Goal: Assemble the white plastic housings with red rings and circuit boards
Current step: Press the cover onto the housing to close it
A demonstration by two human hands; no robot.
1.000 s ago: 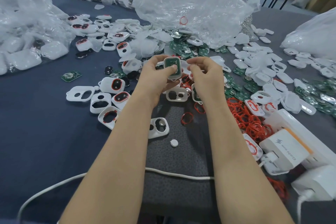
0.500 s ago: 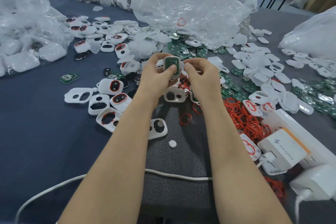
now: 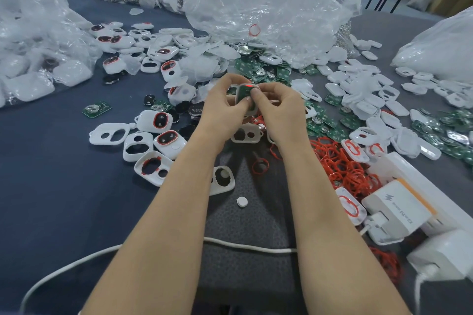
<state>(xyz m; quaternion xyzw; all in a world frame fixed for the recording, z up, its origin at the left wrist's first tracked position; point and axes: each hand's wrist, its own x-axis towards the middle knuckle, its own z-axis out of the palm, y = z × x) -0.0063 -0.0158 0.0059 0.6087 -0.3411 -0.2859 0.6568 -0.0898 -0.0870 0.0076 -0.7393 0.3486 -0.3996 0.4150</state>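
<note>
A white housing (image 3: 244, 93) with a green circuit board inside is held above the table centre, a red light glowing at its top. My left hand (image 3: 222, 107) grips its left side. My right hand (image 3: 277, 107) pinches its right side, thumb pressing on the board. Loose red rings (image 3: 343, 161) are heaped to the right. Green circuit boards (image 3: 258, 69) lie in a pile just behind my hands. Empty white housings (image 3: 139, 146) and ringed ones (image 3: 169, 139) lie to the left.
Crumpled clear plastic bags (image 3: 256, 5) fill the back and left of the table. White chargers on a power strip (image 3: 399, 210) sit at the right, with a white cable (image 3: 250, 247) crossing under my forearms. A small white button (image 3: 242, 201) lies on the grey mat.
My right hand has closed in on the housing and its thumb now presses the board. A red light shows at the top of the housing. Both hands sit slightly lower.
</note>
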